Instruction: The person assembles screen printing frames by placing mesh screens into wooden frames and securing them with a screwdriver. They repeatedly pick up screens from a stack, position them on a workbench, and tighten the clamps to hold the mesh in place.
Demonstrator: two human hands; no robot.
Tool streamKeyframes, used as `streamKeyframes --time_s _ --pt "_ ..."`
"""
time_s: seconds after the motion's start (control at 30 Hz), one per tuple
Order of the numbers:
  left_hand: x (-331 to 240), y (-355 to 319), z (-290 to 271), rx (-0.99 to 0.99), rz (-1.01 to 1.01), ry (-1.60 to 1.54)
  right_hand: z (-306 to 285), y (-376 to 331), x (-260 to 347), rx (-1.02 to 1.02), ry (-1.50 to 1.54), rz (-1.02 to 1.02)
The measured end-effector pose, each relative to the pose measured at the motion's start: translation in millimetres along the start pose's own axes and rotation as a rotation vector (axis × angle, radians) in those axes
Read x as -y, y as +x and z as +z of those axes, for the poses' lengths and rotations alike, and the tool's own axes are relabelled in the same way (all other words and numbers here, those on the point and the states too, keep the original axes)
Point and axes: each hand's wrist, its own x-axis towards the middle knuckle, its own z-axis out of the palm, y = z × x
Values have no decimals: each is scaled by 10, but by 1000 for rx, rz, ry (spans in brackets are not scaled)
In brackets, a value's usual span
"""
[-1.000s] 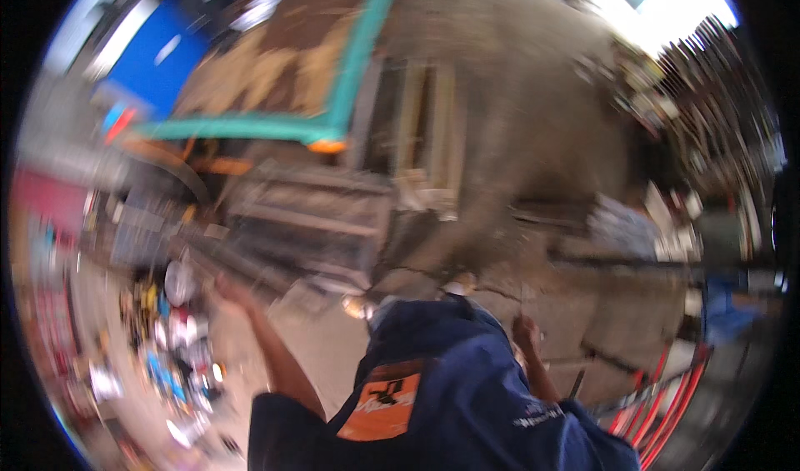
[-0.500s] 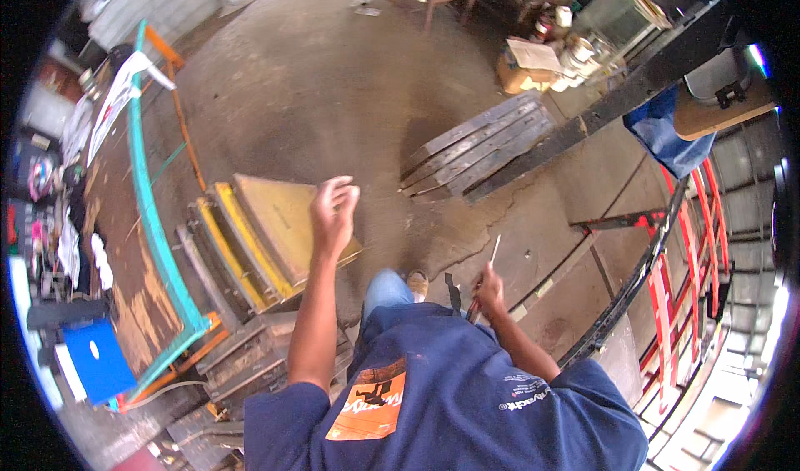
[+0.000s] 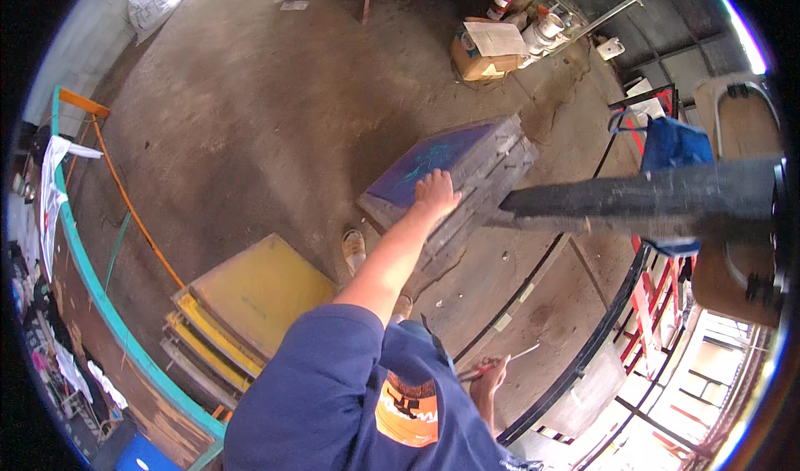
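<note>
Under the left hand (image 3: 436,192) lies a stack of grey framed screens (image 3: 467,179), tilted on the concrete floor (image 3: 250,113). The top one carries a purple-blue mesh with faint light markings. The left grip is spread, fingers flat and splayed on the near edge of that top screen, palm down, the arm stretched out from a dark blue sleeve.

Low and to the right of that grip, the right hand (image 3: 487,381) hangs near the hip. Its grip is pressed together around a thin stick-like tool (image 3: 500,363) with a reddish handle end and a pale tip pointing away to the right.

Left of and nearer than the left grip, a second stack of frames with yellow mesh (image 3: 250,292) lies on the floor, well apart from the grey stack. Between the two stacks a shoe (image 3: 353,244) shows on the floor.

Beyond the left grip, far across the floor, a cardboard box (image 3: 483,50) sits beside some pale containers (image 3: 546,29). Right of the grip, a dark bar (image 3: 642,200) juts over the grey stack, with red metal racks (image 3: 658,304) below it. A teal rail (image 3: 92,288) curves along the far left.
</note>
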Motion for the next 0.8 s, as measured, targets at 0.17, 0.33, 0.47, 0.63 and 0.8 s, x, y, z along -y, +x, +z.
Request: streamKeyframes --time_s 0.17,0.33,0.47,0.63,0.8 --pt "253 170 81 50 163 104 550 -516 -60 -41 -174 48" --pt "395 473 -291 -37 114 120 1040 -637 33 -104 -310 -24" --pt "661 827 -632 112 141 189 1718 -788 365 71 -503 -77" --pt "1165 1138 -1133 42 141 217 2605 -585 505 488 -671 -43" --pt "1342 525 -2733 -71 57 96 3476 -501 287 872 -779 150"
